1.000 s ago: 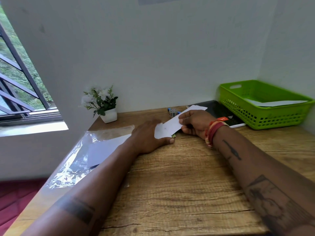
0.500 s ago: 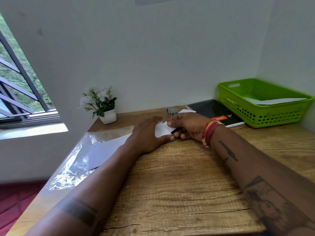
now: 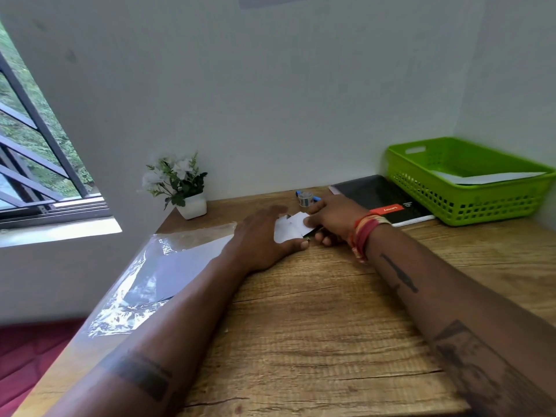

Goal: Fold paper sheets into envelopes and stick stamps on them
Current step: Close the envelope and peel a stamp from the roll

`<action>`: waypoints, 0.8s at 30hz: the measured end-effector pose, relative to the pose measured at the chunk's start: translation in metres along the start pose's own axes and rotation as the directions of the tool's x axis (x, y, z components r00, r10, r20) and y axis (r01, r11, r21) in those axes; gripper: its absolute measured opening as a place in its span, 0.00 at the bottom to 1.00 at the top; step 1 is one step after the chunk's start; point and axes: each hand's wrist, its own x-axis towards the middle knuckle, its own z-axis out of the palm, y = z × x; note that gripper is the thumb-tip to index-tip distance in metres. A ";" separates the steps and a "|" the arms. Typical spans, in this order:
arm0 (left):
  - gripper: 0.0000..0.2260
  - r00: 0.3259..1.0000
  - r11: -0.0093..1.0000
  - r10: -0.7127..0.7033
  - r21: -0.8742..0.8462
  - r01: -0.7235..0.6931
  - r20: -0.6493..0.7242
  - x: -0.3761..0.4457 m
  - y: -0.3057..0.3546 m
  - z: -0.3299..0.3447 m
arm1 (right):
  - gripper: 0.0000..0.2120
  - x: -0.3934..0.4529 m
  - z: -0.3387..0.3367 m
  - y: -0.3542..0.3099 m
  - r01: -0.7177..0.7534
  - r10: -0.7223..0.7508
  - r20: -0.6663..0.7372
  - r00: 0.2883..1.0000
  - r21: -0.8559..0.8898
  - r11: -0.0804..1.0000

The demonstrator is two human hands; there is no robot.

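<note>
Paper (image 3: 290, 228) folded down flat | left hand (image 3: 261, 236) presses it | right hand (image 3: 334, 218) pinches it

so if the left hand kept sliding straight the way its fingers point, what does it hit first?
The left hand points away from the person and slightly right, pressing on the folded white paper. Going straight on, it would probably meet the small tape roll near the wall first, though depth is hard to judge; the right hand sits just beside that line.
</note>
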 end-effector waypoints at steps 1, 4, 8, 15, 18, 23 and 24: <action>0.43 1.000 1.000 0.005 -0.005 -0.005 -0.005 0.000 0.000 0.000 | 0.14 -0.001 0.001 0.000 0.001 -0.001 0.005 1.000 0.000 1.000; 0.42 1.000 1.000 0.009 -0.007 -0.009 -0.014 0.000 0.001 -0.001 | 0.13 0.000 -0.004 -0.001 -0.001 0.001 -0.037 0.999 -0.015 1.000; 0.42 1.000 0.999 0.018 -0.029 -0.019 -0.016 0.000 0.002 0.000 | 0.11 0.004 -0.010 0.001 0.012 -0.014 -0.032 0.999 -0.077 0.997; 0.43 0.999 0.997 0.043 -0.058 -0.043 -0.006 0.001 0.004 0.003 | 0.13 0.008 0.008 0.005 -0.009 0.012 0.033 0.999 -0.097 0.995; 0.42 0.999 0.997 0.041 -0.068 -0.042 -0.011 0.002 0.004 0.005 | 0.14 0.009 0.010 0.005 -0.058 0.055 0.050 0.997 0.052 0.997; 0.42 0.999 0.997 0.040 -0.061 -0.041 -0.008 0.001 0.007 0.005 | 0.31 0.011 -0.001 0.005 -0.097 0.100 -0.001 0.995 0.231 0.968; 0.42 0.999 0.997 0.041 -0.062 -0.041 -0.005 0.001 0.007 0.005 | 0.35 0.012 -0.001 0.005 -0.099 0.101 0.004 0.995 0.260 0.961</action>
